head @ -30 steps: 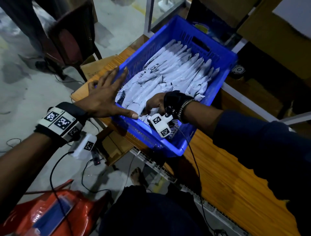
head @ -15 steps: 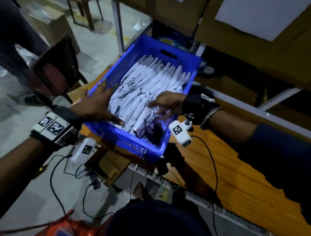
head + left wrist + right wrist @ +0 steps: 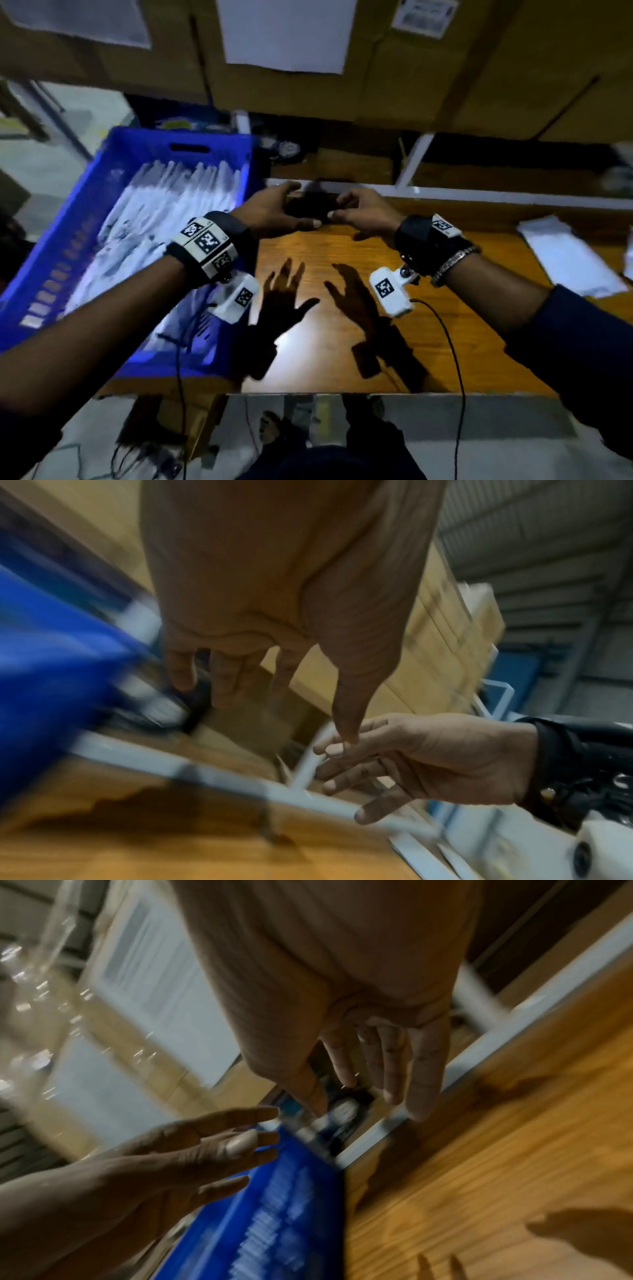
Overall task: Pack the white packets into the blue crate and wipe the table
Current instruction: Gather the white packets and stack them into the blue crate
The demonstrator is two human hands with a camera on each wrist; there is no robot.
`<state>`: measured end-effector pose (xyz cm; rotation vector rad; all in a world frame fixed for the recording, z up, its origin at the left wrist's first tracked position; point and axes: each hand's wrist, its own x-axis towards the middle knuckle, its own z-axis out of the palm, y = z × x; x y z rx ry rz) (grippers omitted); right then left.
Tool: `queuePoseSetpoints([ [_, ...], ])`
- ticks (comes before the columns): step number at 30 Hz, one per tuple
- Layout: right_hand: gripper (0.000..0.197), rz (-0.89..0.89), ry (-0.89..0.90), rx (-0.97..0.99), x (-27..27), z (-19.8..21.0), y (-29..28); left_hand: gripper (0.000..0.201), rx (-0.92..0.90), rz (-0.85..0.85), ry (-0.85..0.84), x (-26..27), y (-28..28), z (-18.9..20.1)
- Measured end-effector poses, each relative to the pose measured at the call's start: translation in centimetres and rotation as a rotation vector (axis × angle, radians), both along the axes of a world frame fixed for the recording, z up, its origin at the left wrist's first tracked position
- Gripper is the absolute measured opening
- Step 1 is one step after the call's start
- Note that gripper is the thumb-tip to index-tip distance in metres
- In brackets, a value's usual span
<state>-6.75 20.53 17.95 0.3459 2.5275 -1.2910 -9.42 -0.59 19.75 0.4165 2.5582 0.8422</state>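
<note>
Both hands hover above the wooden table (image 3: pixel 428 342), the left hand (image 3: pixel 274 214) and right hand (image 3: pixel 363 214) facing each other with fingers loosely spread, empty. Left of them sits the blue crate (image 3: pixel 68 233) full of white packets (image 3: pixel 164 219) — another loose packet (image 3: pixel 572 257) lies far right. Cardboard boxes (image 3: pixel 428 68) stand beyond the hands.
</note>
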Motion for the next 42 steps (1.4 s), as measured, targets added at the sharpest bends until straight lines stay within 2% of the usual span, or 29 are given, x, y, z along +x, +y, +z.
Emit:
queuePoseSetpoints([
  [5,0.043,-0.163,-0.028,0.063,3.0,-2.4,11.6,0.082,-0.001,-0.132,-0.007,-0.1,12.0,-2.4],
  [10,0.05,-0.232,-0.074,0.099,6.2,-4.0,23.7,0.094,0.003,-0.166,-0.073,0.8,24.7,-5.4],
  [17,0.046,-0.351,-0.114,0.196,10.7,-7.6,40.8,0.088,-0.019,-0.281,-0.131,3.7,43.2,-9.5],
  [24,0.039,-0.468,-0.061,0.293,15.2,-11.1,53.3,0.087,-0.024,-0.288,-0.267,6.5,57.6,-13.7],
  [29,0.034,-0.539,-0.012,0.371,16.1,-12.9,59.1,0.1,-0.011,-0.156,-0.297,7.3,65.2,-16.6],
  [36,0.034,-0.489,0.074,0.412,16.2,-15.1,62.7,0.125,-0.115,0.157,-0.161,8.2,72.0,-19.2],
  [42,0.034,-0.433,0.117,0.429,14.8,-16.5,64.8,0.128,-0.164,0.205,-0.097,7.2,74.1,-21.1],
])
